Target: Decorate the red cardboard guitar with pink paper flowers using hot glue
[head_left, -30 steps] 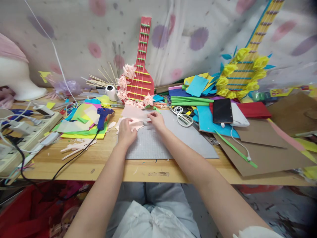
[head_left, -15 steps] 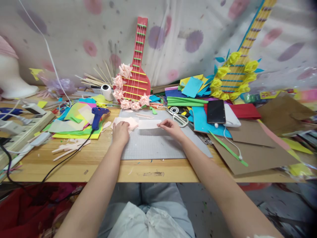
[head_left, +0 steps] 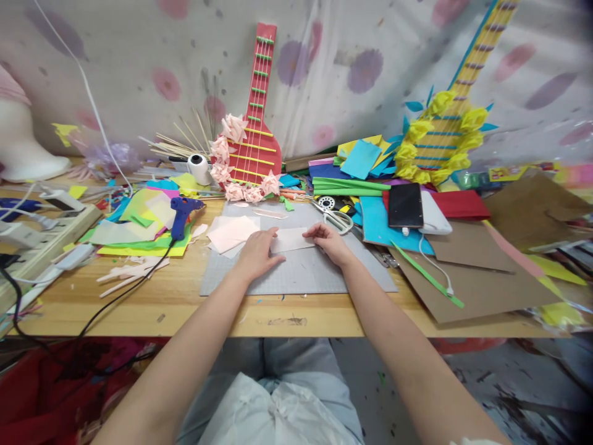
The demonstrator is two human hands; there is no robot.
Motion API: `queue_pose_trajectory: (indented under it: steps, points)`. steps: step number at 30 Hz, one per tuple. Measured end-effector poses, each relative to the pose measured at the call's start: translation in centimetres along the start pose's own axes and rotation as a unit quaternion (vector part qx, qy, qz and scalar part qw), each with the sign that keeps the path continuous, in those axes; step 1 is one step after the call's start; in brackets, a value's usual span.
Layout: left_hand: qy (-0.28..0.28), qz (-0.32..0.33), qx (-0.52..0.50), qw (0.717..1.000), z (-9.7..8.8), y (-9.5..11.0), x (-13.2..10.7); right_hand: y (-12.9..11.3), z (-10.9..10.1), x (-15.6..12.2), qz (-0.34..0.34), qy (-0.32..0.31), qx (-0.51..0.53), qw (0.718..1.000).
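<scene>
A pale pink strip of paper (head_left: 291,240) lies over the grey cutting mat (head_left: 301,275). My right hand (head_left: 328,241) pinches its right end between thumb and fingers. At the strip's other end is my left hand (head_left: 259,252), its thumb spread away from the fingers, the fingertips at the paper's edge. Left of that hand, a small pile of pale pink paper pieces (head_left: 230,232) rests on the mat. White-handled scissors (head_left: 340,220) lie at the mat's back right. Behind the mat leans a red paper guitar (head_left: 259,148) with pink paper flowers along its side.
On the left are a blue glue gun (head_left: 181,217), coloured paper sheets (head_left: 139,216) and a power strip (head_left: 69,228). To the right lie a phone (head_left: 405,207), brown cardboard (head_left: 477,296) and green paper strips (head_left: 347,186). A yellow paper guitar (head_left: 435,142) stands behind them.
My left hand has moved right, off the pink paper pile, to the strip's left end. The strip has shifted slightly right with my right hand.
</scene>
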State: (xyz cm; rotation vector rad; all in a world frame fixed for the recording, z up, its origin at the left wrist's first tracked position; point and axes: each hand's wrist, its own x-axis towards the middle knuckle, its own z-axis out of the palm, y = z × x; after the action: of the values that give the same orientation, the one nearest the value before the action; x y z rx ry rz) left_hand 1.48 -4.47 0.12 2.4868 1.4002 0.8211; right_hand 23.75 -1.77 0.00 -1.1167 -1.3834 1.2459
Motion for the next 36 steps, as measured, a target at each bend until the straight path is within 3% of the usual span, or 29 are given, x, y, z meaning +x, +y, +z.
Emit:
queue_pose_trajectory:
  steps: [11, 16, 21, 27, 33, 36]
  points:
    - [0.032, 0.001, 0.076, 0.997, 0.1, -0.5, 1.3, 0.8, -0.2, 0.2, -0.009, 0.009, 0.084, 0.996]
    - [0.022, -0.015, 0.080, 0.996, -0.2, -0.5, 1.5, 1.1, 0.0, 0.5, -0.013, 0.025, -0.008, 1.000]
    - [-0.031, 0.001, 0.042, 0.999, -0.2, -0.3, 1.6, 1.5, -0.1, 0.7, -0.018, 0.049, -0.096, 0.994]
    - [-0.022, -0.096, 0.014, 0.995, 0.6, -0.5, 2.7, 1.2, -0.4, 0.7, -0.005, 0.029, -0.067, 0.997]
    - [0.004, -0.156, -0.035, 0.987, 0.5, 0.2, 1.8, 0.8, 0.3, 0.4, -0.036, 0.110, -0.221, 0.968]
    - [0.011, -0.176, -0.039, 0.984, 0.2, 0.4, 1.0, 0.9, 0.7, 0.3, -0.048, 0.110, -0.251, 0.961]
